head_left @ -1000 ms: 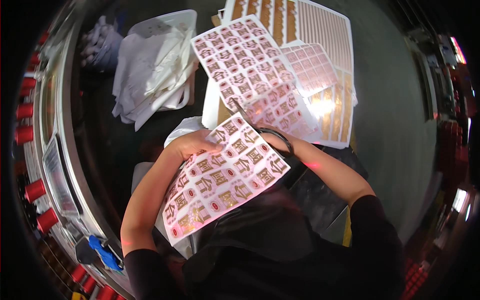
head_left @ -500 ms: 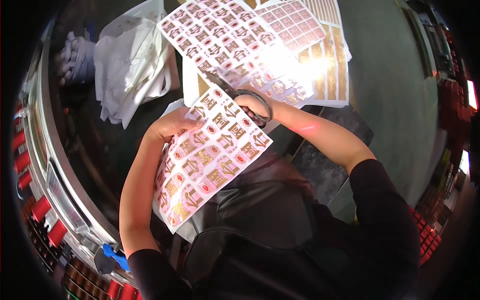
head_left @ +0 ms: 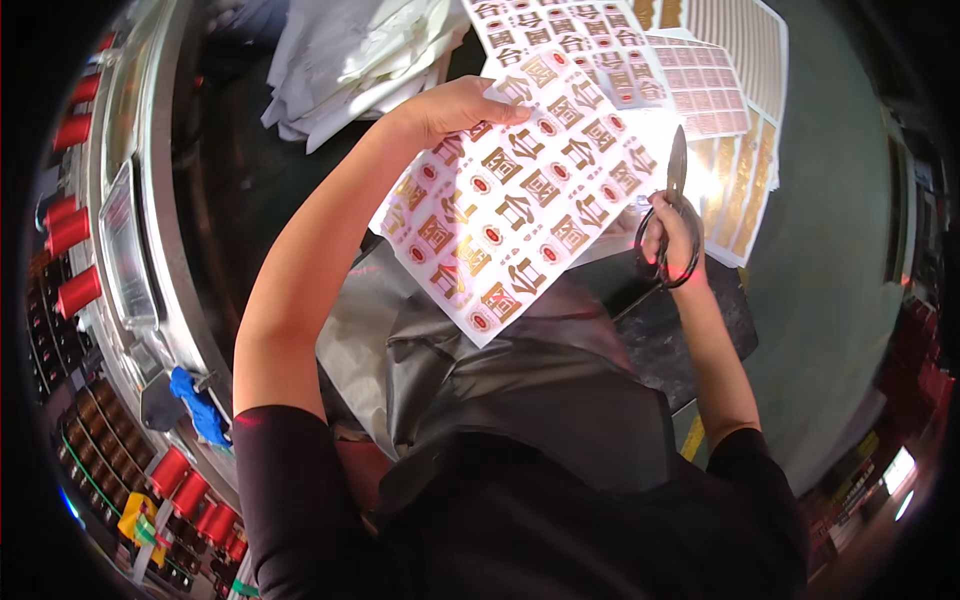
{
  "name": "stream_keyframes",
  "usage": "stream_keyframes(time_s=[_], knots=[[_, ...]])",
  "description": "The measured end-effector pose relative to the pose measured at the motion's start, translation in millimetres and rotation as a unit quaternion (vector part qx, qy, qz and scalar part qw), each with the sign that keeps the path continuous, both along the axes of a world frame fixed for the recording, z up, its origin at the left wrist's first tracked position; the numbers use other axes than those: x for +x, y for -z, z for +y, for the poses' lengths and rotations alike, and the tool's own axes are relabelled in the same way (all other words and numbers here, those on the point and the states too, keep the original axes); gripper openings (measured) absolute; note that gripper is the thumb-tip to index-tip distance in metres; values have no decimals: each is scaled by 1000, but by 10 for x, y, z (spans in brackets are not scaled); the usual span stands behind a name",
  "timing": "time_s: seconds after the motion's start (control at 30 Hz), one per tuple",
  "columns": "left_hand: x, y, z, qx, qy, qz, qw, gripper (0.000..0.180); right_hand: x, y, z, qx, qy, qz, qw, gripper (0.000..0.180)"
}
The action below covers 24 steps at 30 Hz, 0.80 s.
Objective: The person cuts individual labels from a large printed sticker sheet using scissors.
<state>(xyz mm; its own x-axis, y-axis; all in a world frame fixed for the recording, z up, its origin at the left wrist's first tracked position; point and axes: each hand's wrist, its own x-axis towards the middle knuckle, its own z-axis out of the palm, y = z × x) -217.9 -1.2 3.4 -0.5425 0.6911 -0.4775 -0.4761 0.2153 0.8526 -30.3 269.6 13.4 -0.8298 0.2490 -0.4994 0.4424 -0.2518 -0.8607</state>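
My left hand (head_left: 452, 108) pinches the upper left edge of a white sheet (head_left: 520, 195) printed with rows of gold characters and small red oval labels. The thumb lies on its printed face. The sheet hangs tilted over my lap, one corner pointing down. To its right, my right hand (head_left: 676, 232) is closed on black-handled scissors (head_left: 678, 170), fingers at the handle loops, blades pointing up and looking closed. The scissors are apart from the held sheet. Behind, a larger sheet of the same print (head_left: 590, 30) lies partly hidden.
At the far right of the pile lie a pink grid-patterned sheet (head_left: 705, 85), a striped sheet (head_left: 750, 50) and gold-banded sheets (head_left: 745, 190). Crumpled white bags (head_left: 345, 60) are at the far left. A metal machine edge with red spools (head_left: 75, 230) curves along the left. A dark apron (head_left: 540, 360) covers my lap.
The held sheet has moved up and right, swinging apart from the larger sheet behind. My right hand has drawn the scissors away to the right, blades now pointing up.
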Motion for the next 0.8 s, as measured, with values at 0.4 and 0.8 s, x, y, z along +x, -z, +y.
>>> stream_keyframes(time_s=[0.4,0.8], knots=[[-107,-243,974,-96,206,181,957,61,998,327,-18,105,212,-47,971,19],[233,140,1798,-328,115,481,805,69,884,728,-54,30,302,6,953,24]])
